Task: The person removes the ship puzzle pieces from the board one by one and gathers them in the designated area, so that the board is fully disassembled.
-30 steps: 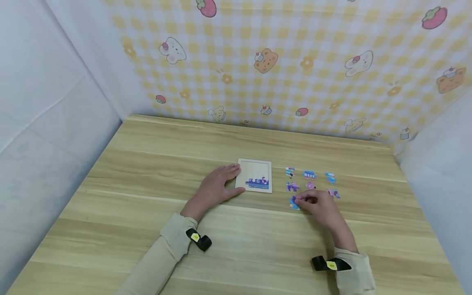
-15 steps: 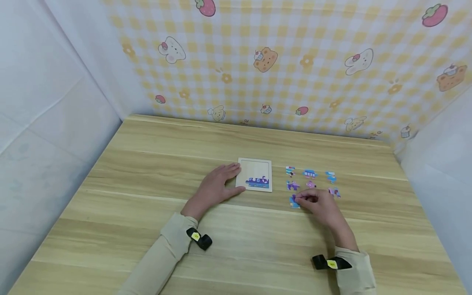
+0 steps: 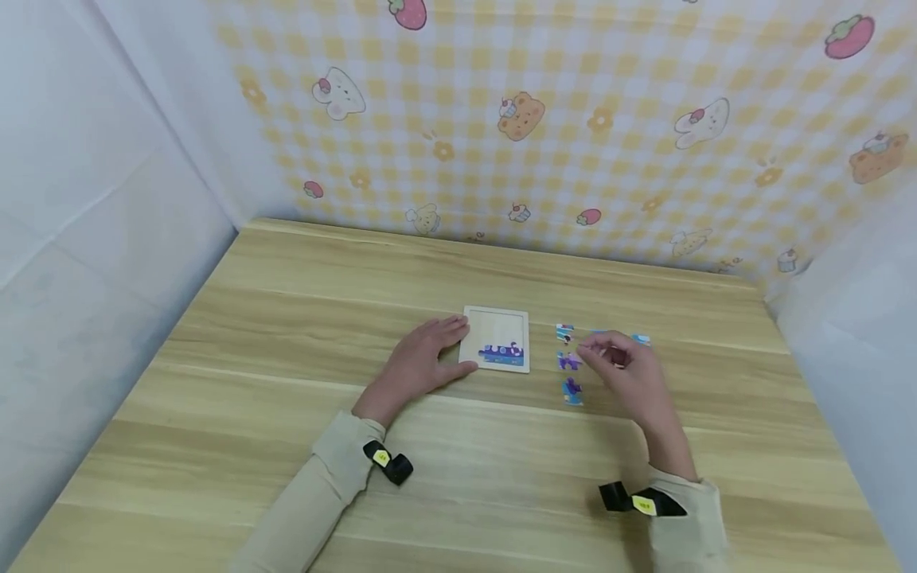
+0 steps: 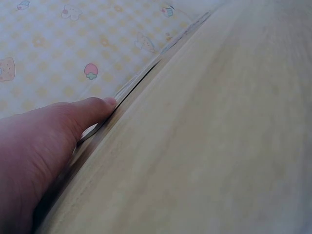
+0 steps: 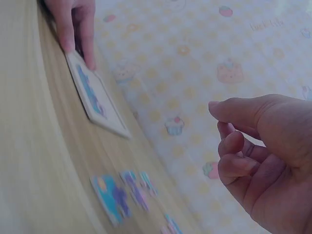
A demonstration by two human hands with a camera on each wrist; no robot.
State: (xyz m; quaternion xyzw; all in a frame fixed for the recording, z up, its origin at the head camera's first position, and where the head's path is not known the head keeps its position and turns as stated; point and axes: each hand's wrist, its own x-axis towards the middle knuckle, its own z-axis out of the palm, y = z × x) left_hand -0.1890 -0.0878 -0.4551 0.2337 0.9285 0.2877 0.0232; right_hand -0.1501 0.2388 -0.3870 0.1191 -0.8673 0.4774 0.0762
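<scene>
A pale wooden puzzle board (image 3: 494, 320) lies flat on the table, with a purple and blue picture part filling its lower right. My left hand (image 3: 419, 364) rests at the board's left side, fingers straight at its upper left edge and thumb at the lower left corner. My right hand (image 3: 630, 378) hovers over the loose puzzle pieces; the right wrist view shows its thumb and curled fingers with nothing visible between them. Left of it lie a blue and purple piece (image 3: 572, 393), a purple piece (image 3: 568, 361) and a striped piece (image 3: 564, 330). The hand hides other pieces.
A blue piece (image 3: 641, 340) shows beyond my right hand. The wooden table (image 3: 458, 477) extends around the board and pieces. A yellow checked cloth (image 3: 458, 103) hangs at the back, and a white sheet (image 3: 93, 199) stands along the left side.
My right hand has left the blue and purple piece at the front and risen away over the middle pieces. That piece stays on the table. My left hand keeps its place.
</scene>
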